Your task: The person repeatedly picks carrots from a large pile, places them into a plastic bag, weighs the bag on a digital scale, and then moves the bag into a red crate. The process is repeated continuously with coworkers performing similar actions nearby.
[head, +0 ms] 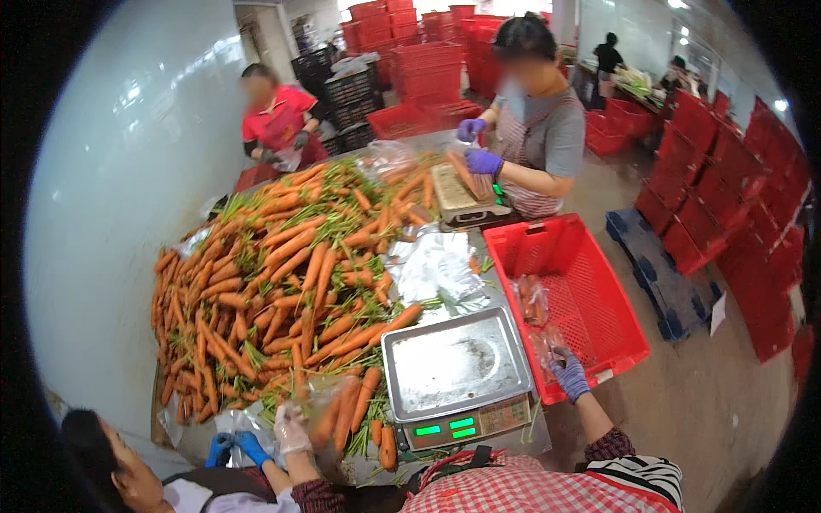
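Observation:
My right hand [569, 377], in a grey-purple knit glove, reaches over the near wall of a red plastic crate [606, 301]. Its fingers are on the near end of a clear bag of carrots [545, 343]; another bagged bunch [532, 298] lies beyond it. My left hand [292, 426] wears a thin translucent glove and grips the side of a clear plastic bag with carrots [330, 413] at the table's near edge. Between my hands stands a digital scale [462, 426] with lit green displays; its steel pan [449, 365] carries only dirt marks and wet smears.
A large heap of carrots [276, 282] with green tops covers the table's left. Flat plastic bags [436, 263] lie behind my scale. A co-worker's blue gloves [240, 447] are close beside my left hand. Across, a purple-gloved co-worker [539, 128] handles bagged carrots at another scale [458, 199].

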A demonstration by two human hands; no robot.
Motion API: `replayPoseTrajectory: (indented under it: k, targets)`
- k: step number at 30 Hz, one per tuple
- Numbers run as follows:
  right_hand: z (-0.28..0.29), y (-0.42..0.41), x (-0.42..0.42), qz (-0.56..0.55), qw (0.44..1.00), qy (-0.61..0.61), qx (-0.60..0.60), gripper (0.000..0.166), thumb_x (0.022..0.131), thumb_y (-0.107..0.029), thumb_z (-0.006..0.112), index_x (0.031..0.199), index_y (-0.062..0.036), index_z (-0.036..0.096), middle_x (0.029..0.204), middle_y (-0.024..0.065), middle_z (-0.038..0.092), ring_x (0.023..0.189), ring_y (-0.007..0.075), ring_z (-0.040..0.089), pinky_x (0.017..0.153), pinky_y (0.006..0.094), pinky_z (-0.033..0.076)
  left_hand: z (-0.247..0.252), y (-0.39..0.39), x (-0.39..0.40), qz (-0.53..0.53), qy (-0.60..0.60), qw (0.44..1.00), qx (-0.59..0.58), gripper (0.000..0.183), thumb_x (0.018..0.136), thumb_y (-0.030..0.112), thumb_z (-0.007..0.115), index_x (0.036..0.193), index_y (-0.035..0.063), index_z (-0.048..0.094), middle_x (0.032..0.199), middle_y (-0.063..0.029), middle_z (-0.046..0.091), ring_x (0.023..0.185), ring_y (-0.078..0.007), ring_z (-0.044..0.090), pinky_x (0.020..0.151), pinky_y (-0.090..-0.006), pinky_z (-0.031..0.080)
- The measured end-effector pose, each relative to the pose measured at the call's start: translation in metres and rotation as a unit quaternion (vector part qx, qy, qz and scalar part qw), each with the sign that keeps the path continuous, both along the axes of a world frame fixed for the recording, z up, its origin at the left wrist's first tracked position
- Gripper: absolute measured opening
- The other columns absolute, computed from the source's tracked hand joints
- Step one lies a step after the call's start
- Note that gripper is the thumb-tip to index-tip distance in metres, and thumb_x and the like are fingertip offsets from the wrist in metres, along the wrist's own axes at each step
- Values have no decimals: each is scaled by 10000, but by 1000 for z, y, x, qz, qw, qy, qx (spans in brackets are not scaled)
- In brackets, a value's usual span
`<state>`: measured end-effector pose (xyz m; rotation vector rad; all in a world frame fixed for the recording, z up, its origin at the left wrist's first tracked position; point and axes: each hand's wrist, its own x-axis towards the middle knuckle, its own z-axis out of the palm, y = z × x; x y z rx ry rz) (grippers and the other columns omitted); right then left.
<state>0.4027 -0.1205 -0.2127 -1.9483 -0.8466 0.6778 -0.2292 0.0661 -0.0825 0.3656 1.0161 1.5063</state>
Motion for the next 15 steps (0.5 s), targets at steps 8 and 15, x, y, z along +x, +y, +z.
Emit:
replayPoseTrajectory:
  k: [8, 15]
  targets:
    - [71, -10, -42, 18, 999, -30, 9, 326, 812, -112, 663, 1122, -24, 612, 977, 119, 653, 867, 181, 615, 789, 308, 499, 112, -11, 23, -41, 134, 959, 247, 469, 938, 327, 566, 1248, -4, 444, 949, -165, 594, 719, -183, 591, 612, -290, 522]
    - [77, -1, -51, 45, 996, -47, 63, 290, 821, -102, 642, 1102, -29, 627, 945, 106, 659, 834, 168, 613, 766, 300, 494, 218, -17, 109, -128, 114, 934, 315, 521, 944, 329, 529, 1312, -24, 421, 1096, -181, 592, 792, -155, 597, 661, -254, 513]
